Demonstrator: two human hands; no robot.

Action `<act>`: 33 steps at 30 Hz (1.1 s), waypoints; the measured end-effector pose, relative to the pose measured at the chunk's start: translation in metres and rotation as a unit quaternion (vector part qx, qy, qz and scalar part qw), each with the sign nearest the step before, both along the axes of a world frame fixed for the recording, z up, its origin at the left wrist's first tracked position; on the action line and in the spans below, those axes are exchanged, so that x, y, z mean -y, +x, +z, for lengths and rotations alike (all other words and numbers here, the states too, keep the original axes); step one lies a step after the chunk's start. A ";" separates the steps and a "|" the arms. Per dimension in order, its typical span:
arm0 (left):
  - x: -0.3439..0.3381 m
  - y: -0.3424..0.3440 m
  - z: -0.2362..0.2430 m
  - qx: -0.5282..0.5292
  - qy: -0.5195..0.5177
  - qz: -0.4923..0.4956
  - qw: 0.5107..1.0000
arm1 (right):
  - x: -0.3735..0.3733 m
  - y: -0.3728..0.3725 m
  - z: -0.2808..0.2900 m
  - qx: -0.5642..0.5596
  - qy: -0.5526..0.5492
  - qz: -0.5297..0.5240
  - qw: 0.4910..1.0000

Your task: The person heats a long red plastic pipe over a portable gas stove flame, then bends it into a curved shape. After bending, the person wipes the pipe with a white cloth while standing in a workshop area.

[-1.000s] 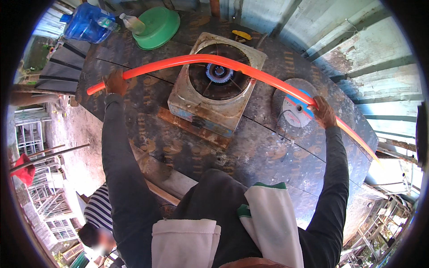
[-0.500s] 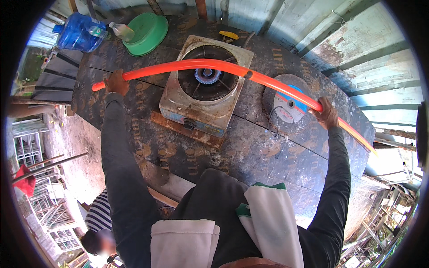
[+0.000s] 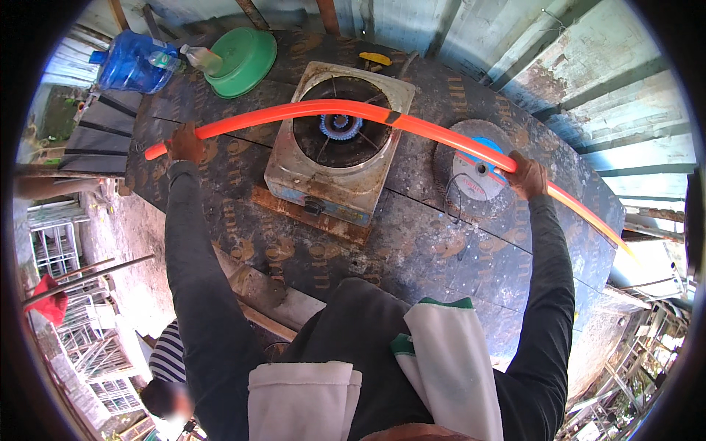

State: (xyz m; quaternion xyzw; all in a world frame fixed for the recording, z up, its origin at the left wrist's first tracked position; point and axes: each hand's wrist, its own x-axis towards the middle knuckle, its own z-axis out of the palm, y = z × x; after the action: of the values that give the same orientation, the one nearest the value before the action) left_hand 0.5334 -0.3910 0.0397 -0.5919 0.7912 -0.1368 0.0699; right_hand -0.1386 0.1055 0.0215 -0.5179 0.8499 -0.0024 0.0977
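Note:
A long orange pipe (image 3: 294, 109) arches across a rusty gas stove (image 3: 294, 173) with a lit blue flame (image 3: 340, 128) beneath it. A dark patch (image 3: 393, 117) shows on the pipe at the right of the burner. My left hand (image 3: 185, 145) is closed round the pipe near its left end. My right hand (image 3: 526, 178) grips it farther right, above a grinding or cutting disc (image 3: 482, 187) with a blue and white centre, lying on the dark board table (image 3: 448, 250). The pipe's thin right end extends past that hand.
A blue water jug (image 3: 126, 62), a small bottle (image 3: 202, 62) and a green basin (image 3: 243, 73) stand at the back left. A yellow tool (image 3: 375, 58) lies behind the stove. Corrugated sheets (image 3: 551, 66) wall the back right. A person in a striped top (image 3: 165, 356) is at lower left.
Both hands and the pipe have shifted slightly. The dark patch on the pipe has become more visible and appears farther left than half a second ago.

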 end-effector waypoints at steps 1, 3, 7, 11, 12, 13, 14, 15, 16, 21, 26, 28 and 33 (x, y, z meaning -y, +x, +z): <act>0.000 0.001 0.005 0.010 0.021 0.016 1.000 | 0.005 0.001 -0.004 0.000 -0.011 0.004 1.000; -0.007 -0.013 0.022 0.026 0.067 0.044 0.996 | 0.012 0.005 -0.010 -0.003 -0.028 0.006 1.000; 0.005 0.024 0.002 -0.012 -0.013 0.038 0.999 | 0.024 0.013 -0.009 -0.016 -0.064 0.020 0.998; 0.016 0.036 -0.002 -0.014 0.014 0.023 1.000 | 0.030 0.006 0.011 0.063 0.068 0.054 0.994; 0.015 0.035 -0.002 -0.014 0.035 0.016 0.999 | 0.029 0.001 0.017 0.100 0.116 0.065 0.986; 0.013 0.034 -0.003 -0.013 0.022 0.008 1.000 | 0.029 0.001 0.021 0.131 0.134 0.041 0.981; 0.010 0.026 -0.005 -0.013 0.008 -0.002 1.000 | 0.024 0.000 0.021 0.109 0.102 0.026 0.988; 0.006 0.021 -0.007 -0.012 -0.005 -0.011 1.000 | 0.018 0.001 0.020 0.087 0.072 0.013 0.994; 0.003 0.016 -0.008 -0.015 -0.004 -0.007 1.000 | 0.015 -0.001 0.017 0.066 0.040 0.000 0.997; -0.005 -0.011 -0.004 -0.044 0.038 0.012 0.998 | 0.005 -0.030 -0.007 0.039 0.058 0.039 0.997; -0.005 0.018 0.000 -0.007 -0.003 0.029 1.000 | 0.030 0.003 0.003 0.078 0.096 0.042 0.991; 0.001 0.025 -0.004 0.006 -0.001 0.053 0.999 | 0.040 0.028 0.004 0.023 0.047 -0.020 0.998; 0.005 0.039 -0.013 -0.004 -0.043 0.040 0.998 | 0.051 0.029 -0.010 0.091 0.044 0.014 0.995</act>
State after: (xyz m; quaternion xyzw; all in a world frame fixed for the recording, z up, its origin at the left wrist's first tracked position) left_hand 0.5720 -0.3963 0.0262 -0.6261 0.7606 -0.1655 0.0469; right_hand -0.1100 0.0542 0.0116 -0.5224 0.8296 -0.0107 0.1969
